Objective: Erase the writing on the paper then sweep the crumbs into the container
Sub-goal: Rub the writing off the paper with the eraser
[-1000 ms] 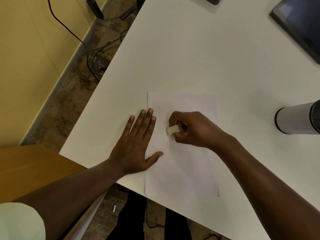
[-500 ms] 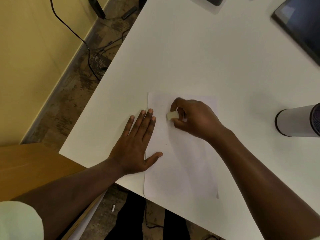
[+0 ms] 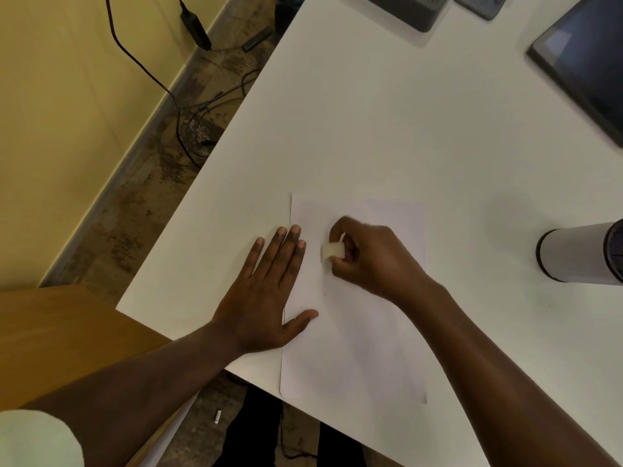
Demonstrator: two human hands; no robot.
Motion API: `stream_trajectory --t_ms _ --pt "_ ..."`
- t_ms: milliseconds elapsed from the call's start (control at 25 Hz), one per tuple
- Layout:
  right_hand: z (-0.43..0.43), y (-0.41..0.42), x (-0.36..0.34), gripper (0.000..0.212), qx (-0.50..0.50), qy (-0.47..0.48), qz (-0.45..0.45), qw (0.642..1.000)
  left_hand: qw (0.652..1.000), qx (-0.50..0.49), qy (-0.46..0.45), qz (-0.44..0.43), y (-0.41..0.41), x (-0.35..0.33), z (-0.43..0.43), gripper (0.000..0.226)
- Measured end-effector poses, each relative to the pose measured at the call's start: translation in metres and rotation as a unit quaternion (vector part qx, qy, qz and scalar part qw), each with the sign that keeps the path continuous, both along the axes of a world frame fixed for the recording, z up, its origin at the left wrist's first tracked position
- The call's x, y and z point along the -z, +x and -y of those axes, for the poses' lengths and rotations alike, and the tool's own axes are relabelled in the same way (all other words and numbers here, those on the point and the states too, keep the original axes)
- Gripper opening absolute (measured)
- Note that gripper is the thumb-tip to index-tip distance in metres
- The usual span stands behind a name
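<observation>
The right hand [image 3: 374, 261] is pinching a small white eraser [image 3: 333, 251] and rubbing it on the upper left part of the paper [image 3: 354, 348]. Over the last second the eraser has travelled up the sheet and is now coming back down, so a scrubbing stroke is under way. The left hand [image 3: 266, 298] is staying flat, fingers straight, pressing the paper's left edge to the table [image 3: 371, 129]. Erasing is probably nearly done: only a tiny dark mark is showing beside the eraser and a speck below it. No writing is readable, and no brand or label is showing. The white cylindrical container [image 3: 573, 254] is waiting well apart at the right, sweeping not yet begun.
</observation>
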State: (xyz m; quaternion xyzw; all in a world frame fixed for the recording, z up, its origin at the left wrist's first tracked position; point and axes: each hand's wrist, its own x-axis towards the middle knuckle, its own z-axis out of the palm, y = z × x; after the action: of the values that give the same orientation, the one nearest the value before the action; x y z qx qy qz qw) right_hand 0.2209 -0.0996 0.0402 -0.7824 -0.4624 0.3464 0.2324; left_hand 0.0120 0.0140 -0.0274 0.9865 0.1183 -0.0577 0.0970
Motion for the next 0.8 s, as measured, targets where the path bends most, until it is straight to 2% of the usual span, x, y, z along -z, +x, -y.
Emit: stream_trajectory --t_ms 80,120,240,280,440,600,720,800 --pt "0.016 -0.006 -0.001 0.02 -0.027 -0.029 -0.047 0.998 1.0 0.001 -0.001 0.001 0.0 -0.002 0.0 0.101" --pt "0.021 -0.002 0.0 0.019 -0.001 -0.027 -0.051 0.998 1.0 0.001 -0.002 -0.001 0.001 -0.002 0.0 0.102" --pt "0.024 0.001 0.003 0.021 0.165 0.013 0.011 0.986 1.0 0.002 -0.01 -0.005 0.0 -0.004 0.0 0.106" --pt "0.024 -0.009 0.005 0.022 0.185 0.022 0.036 0.982 1.0 0.002 -0.011 -0.008 0.0 -0.004 0.0 0.108" --pt "0.035 -0.05 0.01 0.024 0.169 0.032 0.03 0.985 1.0 0.005 -0.008 -0.016 0.0 -0.006 -0.001 0.114" --pt "0.036 -0.025 0.015 0.026 0.328 0.018 0.056 0.943 1.0 0.005 -0.014 -0.011 0.0 -0.007 -0.001 0.114" --pt "0.031 -0.066 0.015 0.023 0.244 0.044 0.039 0.968 1.0 0.006 -0.012 -0.014 0.0 -0.006 0.0 0.113" --pt "0.035 -0.063 0.016 0.023 0.245 0.046 0.036 0.968 1.0 0.005 -0.012 -0.013 0.001 -0.006 0.0 0.114"
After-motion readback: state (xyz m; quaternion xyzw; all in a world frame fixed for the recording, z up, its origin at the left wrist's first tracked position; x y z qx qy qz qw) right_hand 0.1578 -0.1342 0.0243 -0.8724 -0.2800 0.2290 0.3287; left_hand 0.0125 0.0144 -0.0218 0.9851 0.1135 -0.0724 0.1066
